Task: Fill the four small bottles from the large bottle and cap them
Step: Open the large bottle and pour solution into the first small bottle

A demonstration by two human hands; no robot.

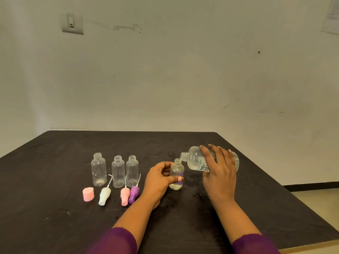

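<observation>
My right hand (219, 173) grips the large clear bottle (197, 159), tipped on its side with its open neck over the mouth of a small clear bottle (176, 171). My left hand (159, 177) holds that small bottle upright on the table; a little liquid lies at its bottom. Three more small clear bottles (98, 169) (118, 172) (132, 170) stand open and empty in a row to the left. In front of them lie a pink cap (88, 194), a white spray top (104, 196), a pink spray top (124, 196) and a purple spray top (134, 194).
Everything sits on a dark table (55, 226) whose far edge meets a pale wall. The right table edge runs diagonally past my right arm, with the floor (319, 202) beyond it.
</observation>
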